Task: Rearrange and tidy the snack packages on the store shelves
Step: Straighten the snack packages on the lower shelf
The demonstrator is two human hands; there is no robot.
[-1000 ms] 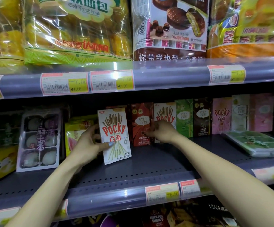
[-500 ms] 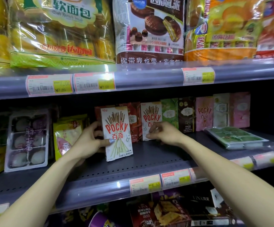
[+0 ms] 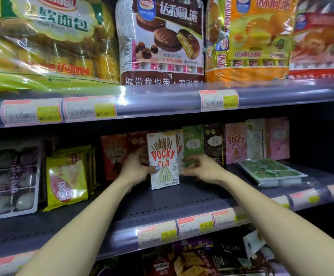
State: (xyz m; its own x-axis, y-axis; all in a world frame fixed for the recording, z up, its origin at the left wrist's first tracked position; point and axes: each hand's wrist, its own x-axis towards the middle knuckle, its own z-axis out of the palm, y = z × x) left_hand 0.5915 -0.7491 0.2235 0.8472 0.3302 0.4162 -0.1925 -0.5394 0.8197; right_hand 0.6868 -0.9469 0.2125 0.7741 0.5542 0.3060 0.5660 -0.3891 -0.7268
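Note:
A white Pocky box (image 3: 163, 160) stands upright on the middle shelf (image 3: 162, 204), in front of the row of Pocky boxes. My left hand (image 3: 136, 168) grips its left edge, thumb across the front. My right hand (image 3: 200, 168) touches the box's right side at a second white Pocky box (image 3: 180, 148) behind it, fingers curled. A red Pocky box (image 3: 113, 154) stands to the left; green (image 3: 193, 142), dark brown (image 3: 214, 142) and pink boxes (image 3: 235, 144) stand in the row to the right.
A mochi tray (image 3: 12, 178) and yellow-green packets (image 3: 67, 180) stand at the left. A flat green tray (image 3: 269, 172) lies at the right. Big bread and pie bags (image 3: 160, 36) fill the upper shelf. Price-tag rails (image 3: 158, 232) line the shelf fronts.
My left hand carried the white Pocky box to the right, in front of the second white box. My right hand stayed at the row beside it. The camera shifted left.

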